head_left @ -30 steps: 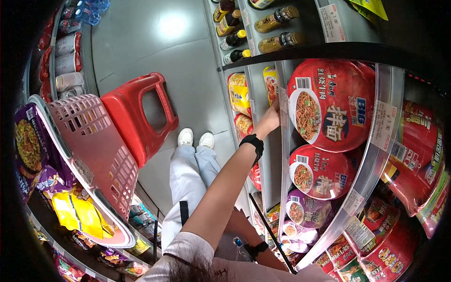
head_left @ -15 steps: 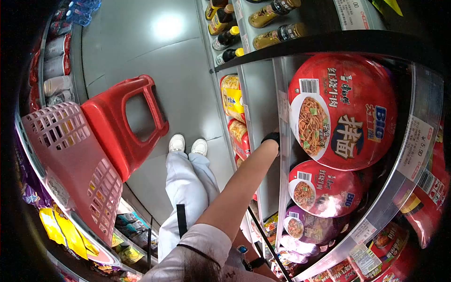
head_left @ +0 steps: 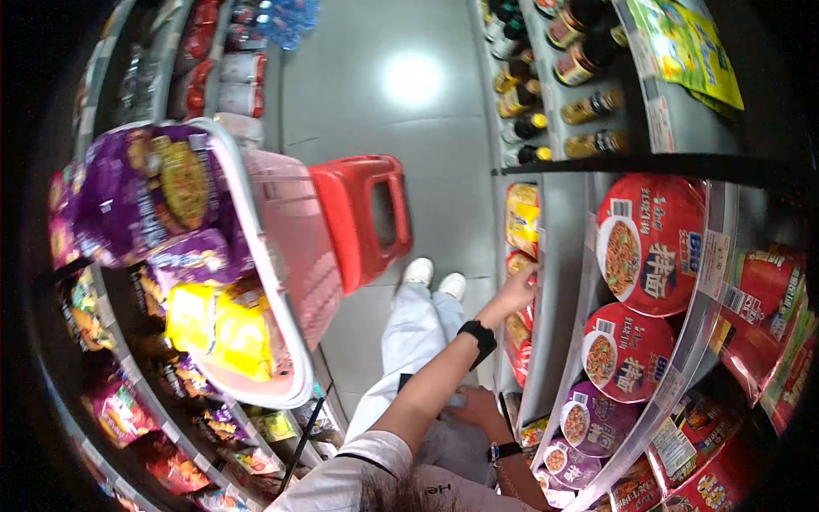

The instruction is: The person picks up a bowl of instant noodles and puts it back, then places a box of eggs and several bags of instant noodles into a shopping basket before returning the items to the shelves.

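Note:
My left hand (head_left: 514, 295), with a black band at the wrist, reaches to the lower shelf on the right. Its fingers stretch over the front of a red noodle pack (head_left: 519, 262) and look to be touching it, without closing around it. A yellow noodle pack (head_left: 522, 218) lies just beyond. My right hand (head_left: 476, 408) is close to my body, with a bracelet and a dark band at the wrist. Its fingers are curled at a small greyish-blue patch I cannot identify. Large red instant noodle bowls (head_left: 653, 247) stand on the shelf to the right.
A pink shopping basket (head_left: 290, 230) holds purple snack bags (head_left: 153, 188) and a yellow bag (head_left: 223, 328). Beside it stands a red plastic stool (head_left: 341, 222). Sauce bottles (head_left: 589, 107) line the far right shelves. Snack shelves run along the left, with grey floor (head_left: 341, 102) between.
The view has swung, bringing the basket's contents into sight. My left hand, hidden behind the shelf edge before, now shows at the red pack. My right hand has come into view near my body.

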{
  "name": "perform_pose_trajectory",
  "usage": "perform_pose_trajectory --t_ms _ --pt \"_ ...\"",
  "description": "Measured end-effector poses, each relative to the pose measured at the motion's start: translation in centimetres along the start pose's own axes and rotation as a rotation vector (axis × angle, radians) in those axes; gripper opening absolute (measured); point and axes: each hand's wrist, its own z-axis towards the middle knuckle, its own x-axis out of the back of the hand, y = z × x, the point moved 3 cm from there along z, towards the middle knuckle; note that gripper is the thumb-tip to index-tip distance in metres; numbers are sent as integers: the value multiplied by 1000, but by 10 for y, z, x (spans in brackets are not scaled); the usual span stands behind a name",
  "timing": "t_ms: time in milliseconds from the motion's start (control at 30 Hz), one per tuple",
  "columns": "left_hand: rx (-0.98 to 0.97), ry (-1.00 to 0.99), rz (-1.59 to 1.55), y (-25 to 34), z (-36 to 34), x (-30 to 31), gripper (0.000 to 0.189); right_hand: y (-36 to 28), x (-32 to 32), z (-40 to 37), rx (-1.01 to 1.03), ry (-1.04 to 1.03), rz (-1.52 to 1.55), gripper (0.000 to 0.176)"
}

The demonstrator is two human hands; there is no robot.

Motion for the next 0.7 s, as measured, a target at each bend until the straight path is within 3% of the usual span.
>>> perform_pose_trajectory --t_ms 67,133,200,267,300,333,400,467,533,600,633,700 --pt "29 72 53 18 -80 46 42 -5 -8 7 -34 -126 -186 56" --pt "64 161 213 26 -162 77 38 -18 5 9 -71 -193 -141 58" --pt "103 171 346 68 -244 106 37 -37 24 10 50 -69 162 54" --pt "-3 212 341 94 -316 125 37 -58 45 22 235 67 388 46" --pt "65 200 321 122 -346 138 35 -81 66 28 289 89 503 41" --pt "139 178 296 149 -378 150 33 -107 89 27 330 106 624 36" --pt "72 216 201 177 -429 184 29 -182 150 10 290 64 975 29" --pt "219 538 209 199 -470 231 25 -257 193 -6 476 78 892 33" --pt "107 907 392 190 -493 287 26 -324 212 -17 540 84 631 38" --pt "110 1107 704 195 -502 330 36 -370 210 -19 699 326 278 48" --pt "72 1120 809 193 -500 345 38 -371 184 10 755 443 165 65" --pt "34 1072 874 180 -494 371 42 -381 165 26 559 281 106 67"
